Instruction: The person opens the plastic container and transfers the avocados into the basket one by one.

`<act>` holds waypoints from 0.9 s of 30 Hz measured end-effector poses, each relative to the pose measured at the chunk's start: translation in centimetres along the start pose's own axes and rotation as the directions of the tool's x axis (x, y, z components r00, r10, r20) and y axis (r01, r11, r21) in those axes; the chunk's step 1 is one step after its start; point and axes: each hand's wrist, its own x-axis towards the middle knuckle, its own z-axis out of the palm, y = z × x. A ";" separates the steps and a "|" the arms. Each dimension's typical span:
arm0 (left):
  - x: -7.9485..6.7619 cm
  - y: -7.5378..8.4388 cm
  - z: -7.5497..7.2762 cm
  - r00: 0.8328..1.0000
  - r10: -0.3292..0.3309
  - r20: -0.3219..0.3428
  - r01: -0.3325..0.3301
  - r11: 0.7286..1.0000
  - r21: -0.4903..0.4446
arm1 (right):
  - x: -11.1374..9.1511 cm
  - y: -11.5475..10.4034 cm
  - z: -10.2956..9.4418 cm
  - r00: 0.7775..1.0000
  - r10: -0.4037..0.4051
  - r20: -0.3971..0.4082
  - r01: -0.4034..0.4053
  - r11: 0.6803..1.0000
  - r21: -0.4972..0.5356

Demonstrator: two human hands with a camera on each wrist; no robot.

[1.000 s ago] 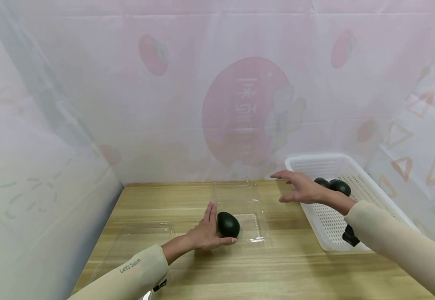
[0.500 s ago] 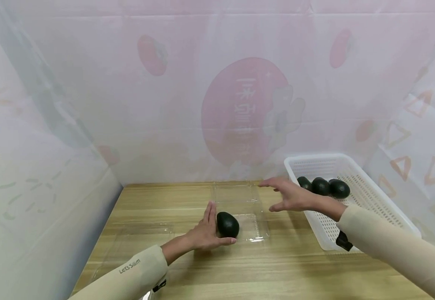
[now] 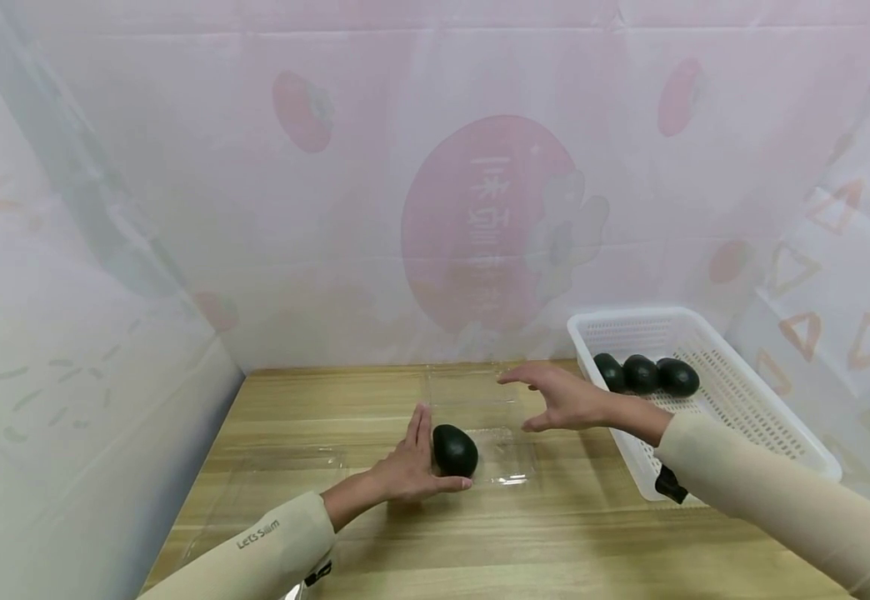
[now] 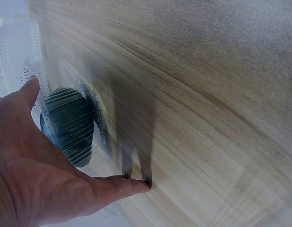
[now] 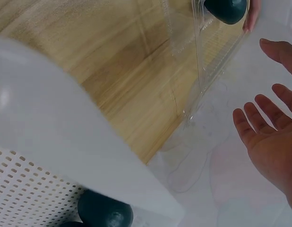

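Note:
A dark green avocado (image 3: 455,451) sits in the left part of a clear plastic clamshell box (image 3: 506,467), whose lid (image 3: 472,385) lies folded back towards the wall. My left hand (image 3: 410,467) rests against the box's left side, fingers straight and thumb along the front edge. In the left wrist view the thumb touches the box's rim and the avocado (image 4: 68,125) shows through the ribbed wall. My right hand (image 3: 566,397) hovers to the right of the box, fingers spread and holding nothing. The right wrist view shows the hand (image 5: 273,137) with its palm bare.
On the right stands a white perforated basket (image 3: 750,417) with 3 avocados (image 3: 641,374) against its left side. Another clear plastic container (image 3: 277,475) lies at left, partly under the left forearm. Printed sheeting (image 3: 345,208) closes off the back and sides of the wooden table (image 3: 555,542).
My right hand has moved left from over the basket's edge towards the clear box, uncovering a third avocado in the basket. The left hand and the boxed avocado have stayed in place.

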 end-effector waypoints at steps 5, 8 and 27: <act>-0.1 0.0 -0.1 1.000 -0.011 -0.001 0.011 1.000 -0.015 | 0.6 -0.4 0.4 1.000 -0.028 0.008 0.028 0.999 -0.019; 0.1 -0.4 0.2 1.000 0.000 -0.002 0.000 1.000 -0.017 | 1.0 -0.7 0.7 0.999 -0.025 0.026 0.026 0.999 -0.028; 0.5 -1.1 0.7 1.000 0.005 0.007 -0.005 1.000 -0.028 | 2.7 -2.0 3.0 0.989 -0.051 0.139 0.053 0.999 -0.004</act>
